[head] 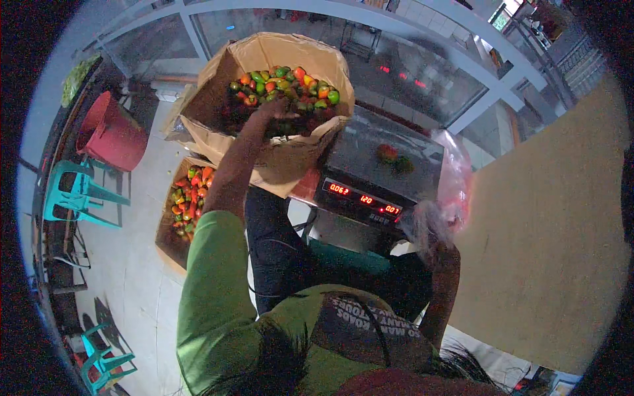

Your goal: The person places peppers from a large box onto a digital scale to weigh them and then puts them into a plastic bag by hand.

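Observation:
My left hand [281,109] reaches into a large open cardboard box [297,157] among red, green and orange peppers [302,81]; its fingers are dark against them, and whether they grip one is unclear. To the right, my right hand [438,245] holds a thin clear plastic bag [427,222] at the near right corner of a digital scale [359,198]. The scale's red digits are lit. Two peppers, one reddish [387,153] and one green [404,165], lie on its metal platform [364,138].
A second cardboard box [166,230] of peppers stands on the floor at left. Beyond it are a red bucket [116,138] and a turquoise plastic stool [74,193]. Clear plastic bags [455,173] hang beside the scale. A wide brown board [535,237] lies at right; glass panels stand ahead.

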The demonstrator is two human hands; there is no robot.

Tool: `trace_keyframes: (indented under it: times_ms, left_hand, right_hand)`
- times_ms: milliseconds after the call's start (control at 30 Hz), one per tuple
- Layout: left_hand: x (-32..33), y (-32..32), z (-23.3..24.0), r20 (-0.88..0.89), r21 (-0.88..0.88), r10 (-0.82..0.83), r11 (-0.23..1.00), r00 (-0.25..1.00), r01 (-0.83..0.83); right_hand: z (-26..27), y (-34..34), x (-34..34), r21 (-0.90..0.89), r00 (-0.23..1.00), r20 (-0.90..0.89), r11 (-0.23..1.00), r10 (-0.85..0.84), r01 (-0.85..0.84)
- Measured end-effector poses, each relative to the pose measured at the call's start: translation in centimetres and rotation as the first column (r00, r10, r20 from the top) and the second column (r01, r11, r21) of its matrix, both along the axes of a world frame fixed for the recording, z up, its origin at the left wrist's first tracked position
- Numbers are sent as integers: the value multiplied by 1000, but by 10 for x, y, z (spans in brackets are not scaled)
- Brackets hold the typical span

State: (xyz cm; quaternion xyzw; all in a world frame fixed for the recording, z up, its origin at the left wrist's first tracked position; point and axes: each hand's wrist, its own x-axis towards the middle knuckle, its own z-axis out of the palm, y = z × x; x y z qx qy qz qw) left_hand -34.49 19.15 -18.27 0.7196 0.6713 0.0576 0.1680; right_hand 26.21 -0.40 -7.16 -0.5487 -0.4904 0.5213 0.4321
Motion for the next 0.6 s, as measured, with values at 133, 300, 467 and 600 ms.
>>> trace_keyframes:
  times_ms: [133, 300, 467, 600]
  left_hand:
    - [6, 26, -33, -18, -164, 33, 986, 999, -35]
    - [-1, 33, -41, -16, -218, 47, 975, 999, -49]
    - [-5, 26, -44, 12, -279, 32, 960, 999, -28]
    - [-12, 25, -42, 21, -312, 28, 950, 999, -20]
  right_hand:
    - [-1, 9, -13, -16, 998, 56, 1000, 23, -22]
    - [-4, 25, -39, -33, 989, 105, 995, 102, -99]
    - [0, 11, -25, -67, 991, 120, 996, 63, -55]
    - [-2, -1, -13, -69, 993, 115, 998, 17, -9]
